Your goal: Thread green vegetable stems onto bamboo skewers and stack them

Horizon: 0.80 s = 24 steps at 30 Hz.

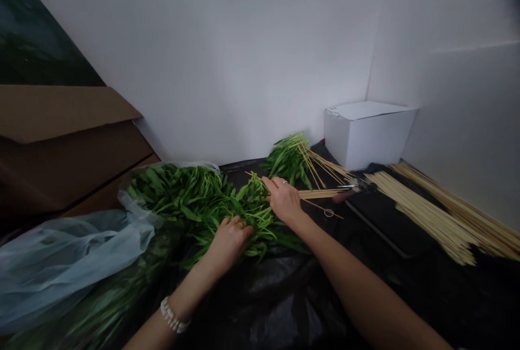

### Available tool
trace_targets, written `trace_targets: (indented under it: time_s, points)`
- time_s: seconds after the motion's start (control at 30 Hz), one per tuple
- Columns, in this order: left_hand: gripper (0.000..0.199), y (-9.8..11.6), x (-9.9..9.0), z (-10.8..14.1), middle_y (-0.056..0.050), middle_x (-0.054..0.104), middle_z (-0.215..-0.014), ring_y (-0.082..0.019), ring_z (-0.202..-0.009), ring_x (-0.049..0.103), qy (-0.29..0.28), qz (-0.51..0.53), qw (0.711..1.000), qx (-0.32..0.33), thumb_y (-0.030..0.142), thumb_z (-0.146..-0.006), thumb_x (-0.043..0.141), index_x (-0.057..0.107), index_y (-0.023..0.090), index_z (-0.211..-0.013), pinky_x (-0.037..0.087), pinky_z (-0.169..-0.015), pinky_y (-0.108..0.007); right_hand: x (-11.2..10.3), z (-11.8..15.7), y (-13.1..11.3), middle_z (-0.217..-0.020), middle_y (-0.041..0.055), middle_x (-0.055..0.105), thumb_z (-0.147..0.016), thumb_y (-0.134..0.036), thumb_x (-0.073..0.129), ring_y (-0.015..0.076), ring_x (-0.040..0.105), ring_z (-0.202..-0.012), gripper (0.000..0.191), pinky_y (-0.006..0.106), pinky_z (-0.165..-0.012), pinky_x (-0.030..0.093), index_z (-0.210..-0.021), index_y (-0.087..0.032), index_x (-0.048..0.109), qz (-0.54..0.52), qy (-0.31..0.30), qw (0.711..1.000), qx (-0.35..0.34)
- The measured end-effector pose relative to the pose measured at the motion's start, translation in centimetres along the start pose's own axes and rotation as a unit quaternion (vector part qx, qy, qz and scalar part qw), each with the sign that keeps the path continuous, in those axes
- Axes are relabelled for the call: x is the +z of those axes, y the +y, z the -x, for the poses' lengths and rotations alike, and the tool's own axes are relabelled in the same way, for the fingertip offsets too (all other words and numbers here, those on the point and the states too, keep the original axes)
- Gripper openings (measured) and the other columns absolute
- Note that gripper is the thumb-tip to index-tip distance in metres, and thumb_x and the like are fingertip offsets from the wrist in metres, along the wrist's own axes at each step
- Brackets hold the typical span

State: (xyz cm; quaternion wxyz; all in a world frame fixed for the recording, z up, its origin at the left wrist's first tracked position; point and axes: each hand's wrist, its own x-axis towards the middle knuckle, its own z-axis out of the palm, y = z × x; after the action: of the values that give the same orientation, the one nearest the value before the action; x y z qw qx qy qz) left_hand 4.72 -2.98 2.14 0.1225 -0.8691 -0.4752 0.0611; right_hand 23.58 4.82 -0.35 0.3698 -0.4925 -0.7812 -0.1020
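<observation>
Long green leaves [207,209] lie in a loose heap at the centre left, partly in a clear plastic bag [81,252]. My left hand [233,235] rests in the heap with its fingers curled into the leaves. Just right of it, my right hand [282,197] is closed, thumb and forefinger together at the end of a pale green sprig, beside thin sticks [319,194]; exactly what it grips is partly hidden. Behind my right hand lies a bunch of leaves on sticks [289,159].
A white box [371,128] stands against the wall at the back right. Long pale sticks [426,212] lie at the right beside a dark flat object [385,225]. Pliers-like tools [353,187] and a small ring [329,212] sit nearby. An open cardboard box [60,149] is at the left.
</observation>
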Motion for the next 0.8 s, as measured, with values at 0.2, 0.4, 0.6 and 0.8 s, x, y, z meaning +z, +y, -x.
trace_targets:
  time_s: [0.2, 0.4, 0.6, 0.8]
  points:
    - [0.009, -0.5, -0.2, 0.3, -0.008, 0.068, -0.089, -0.026, -0.096, 0.056, 0.005, 0.034, 0.999, -0.009, 0.018, -0.087, 0.057, 0.066, 0.018, -0.086, 0.033, -0.079, -0.036, -0.3, -0.1, -0.1, -0.105, 0.0117, 0.063, -0.087, -0.005, 0.041, 0.0216, 0.057, -0.095, 0.051, 0.029, -0.081, 0.046, -0.135, -0.016, 0.053, 0.003, 0.001, 1.0, 0.002]
    - [0.014, -3.0, -1.7, 0.3, -0.004, 0.066, -0.082, -0.02, -0.089, 0.054, 0.054, 0.173, 0.983, 0.0, 0.02, -0.088, 0.059, 0.07, 0.021, -0.079, 0.035, -0.077, -0.03, -0.2, 0.0, 0.0, -0.105, 0.0111, 0.063, -0.087, -0.005, 0.041, 0.0219, 0.057, -0.096, 0.052, 0.029, -0.08, 0.045, -0.136, -0.017, 0.053, 0.006, 0.0, 1.0, 0.007]
    - [0.005, -2.7, -0.6, 0.7, -0.003, 0.066, -0.086, -0.022, -0.095, 0.053, 0.016, 0.193, 0.981, 0.012, 0.028, -0.081, 0.07, 0.073, 0.025, -0.081, 0.033, -0.079, -0.033, 0.0, 0.1, 0.1, -0.105, 0.0111, 0.063, -0.086, -0.006, 0.042, 0.0219, 0.056, -0.095, 0.052, 0.029, -0.08, 0.045, -0.136, -0.017, 0.053, 0.008, -0.007, 1.0, 0.004]
    - [0.008, -1.7, 0.1, 0.9, -0.005, 0.066, -0.093, -0.026, -0.1, 0.053, -0.008, 0.176, 0.984, 0.0, 0.025, -0.077, 0.072, 0.074, 0.025, -0.085, 0.034, -0.083, -0.038, 0.1, 0.1, 0.0, -0.104, 0.0114, 0.062, -0.086, -0.005, 0.042, 0.0217, 0.056, -0.093, 0.053, 0.03, -0.08, 0.045, -0.136, -0.016, 0.053, 0.012, -0.002, 1.0, -0.008]
